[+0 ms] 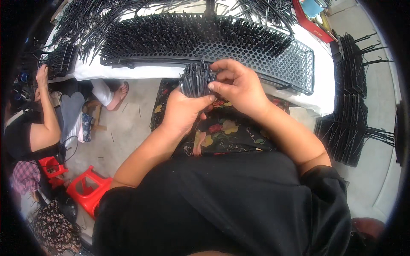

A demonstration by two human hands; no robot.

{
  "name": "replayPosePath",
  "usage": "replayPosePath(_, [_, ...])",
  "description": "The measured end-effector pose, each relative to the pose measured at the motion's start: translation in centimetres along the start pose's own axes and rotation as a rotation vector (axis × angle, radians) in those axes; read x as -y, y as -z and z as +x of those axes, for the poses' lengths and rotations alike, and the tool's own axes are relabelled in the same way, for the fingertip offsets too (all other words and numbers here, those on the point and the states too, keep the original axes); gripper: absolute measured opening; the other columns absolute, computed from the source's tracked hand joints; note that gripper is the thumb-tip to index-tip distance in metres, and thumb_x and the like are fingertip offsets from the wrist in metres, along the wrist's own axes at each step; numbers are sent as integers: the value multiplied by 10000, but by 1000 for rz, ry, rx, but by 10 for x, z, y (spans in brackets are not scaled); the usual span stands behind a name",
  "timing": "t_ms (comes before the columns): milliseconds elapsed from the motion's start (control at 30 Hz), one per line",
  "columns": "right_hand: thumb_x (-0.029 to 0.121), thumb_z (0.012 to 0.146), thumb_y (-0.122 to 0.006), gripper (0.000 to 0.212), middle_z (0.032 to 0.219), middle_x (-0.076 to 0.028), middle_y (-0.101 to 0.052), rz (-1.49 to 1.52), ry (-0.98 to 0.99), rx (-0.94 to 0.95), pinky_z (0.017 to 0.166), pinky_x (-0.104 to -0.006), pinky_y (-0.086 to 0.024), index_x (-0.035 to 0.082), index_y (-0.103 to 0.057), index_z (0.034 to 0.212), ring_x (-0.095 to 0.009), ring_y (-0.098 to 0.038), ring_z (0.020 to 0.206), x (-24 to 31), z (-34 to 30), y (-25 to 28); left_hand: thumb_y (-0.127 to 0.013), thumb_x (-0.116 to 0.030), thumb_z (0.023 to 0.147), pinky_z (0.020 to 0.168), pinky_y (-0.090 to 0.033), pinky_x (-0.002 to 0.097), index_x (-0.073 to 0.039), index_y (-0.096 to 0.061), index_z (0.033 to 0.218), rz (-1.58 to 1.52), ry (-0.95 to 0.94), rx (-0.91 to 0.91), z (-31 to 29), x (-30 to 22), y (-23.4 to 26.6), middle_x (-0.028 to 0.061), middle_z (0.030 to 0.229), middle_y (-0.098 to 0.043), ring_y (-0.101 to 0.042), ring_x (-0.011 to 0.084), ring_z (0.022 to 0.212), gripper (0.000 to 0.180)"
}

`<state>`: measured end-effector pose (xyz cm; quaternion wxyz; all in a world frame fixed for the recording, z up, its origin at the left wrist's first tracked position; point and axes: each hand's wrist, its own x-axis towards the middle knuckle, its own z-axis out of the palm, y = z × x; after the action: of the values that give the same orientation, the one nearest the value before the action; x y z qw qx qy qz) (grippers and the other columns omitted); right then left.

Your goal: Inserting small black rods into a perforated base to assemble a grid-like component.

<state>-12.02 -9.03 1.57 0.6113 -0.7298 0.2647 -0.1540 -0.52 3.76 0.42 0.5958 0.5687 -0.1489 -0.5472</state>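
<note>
A bundle of thin black sticks (194,81) stands roughly upright in my left hand (181,107), whose thumb lies across the front of it. My right hand (241,85) is bent at the bundle's right edge, thumb and curled fingers on the sticks there. Whether a single stick is pinched apart from the rest I cannot tell. Just beyond both hands is a long black perforated tray (299,64). Many similar black sticks (171,36) stand upright in its holes over the left and back part, while the holes at its right show bare.
Loose black sticks (85,25) are heaped on the white-covered table (141,73). A red box (314,23) stands at the far right. Black racks (350,119) stack beside the table. Another person's arm (51,111) works at left, near a red stool (89,187).
</note>
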Motion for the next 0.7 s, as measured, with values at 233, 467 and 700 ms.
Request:
replayPosePath(233, [8,820,-694,305,867,-84,-662,237,-55,-58,633,-231,-519,-27,-560,1092,-104,-620,760,-1,2,-2,-654,0,826,492,-428,203,-64,-626,1041,-172,-72,-6,-2,1,0,17,897,-653,-595,82,701,227])
replayPosePath(467, [13,835,-680,297,852,-54,-647,275,-87,-33,605,-224,-518,-14,-554,1103,-89,-609,736,2,2,-1,-639,-4,821,490,-408,201,-52,-615,1060,-229,-55,-17,-1,5,1,42,900,-662,-604,107,689,245])
replayPosePath(700, [20,856,-670,225,854,-24,-638,344,-86,15,603,-204,-507,2,-583,1063,-73,-599,731,1,3,3,-657,-21,829,498,-416,204,-78,-629,1053,-234,-47,-13,-1,5,3,11,926,-663,-609,92,739,233])
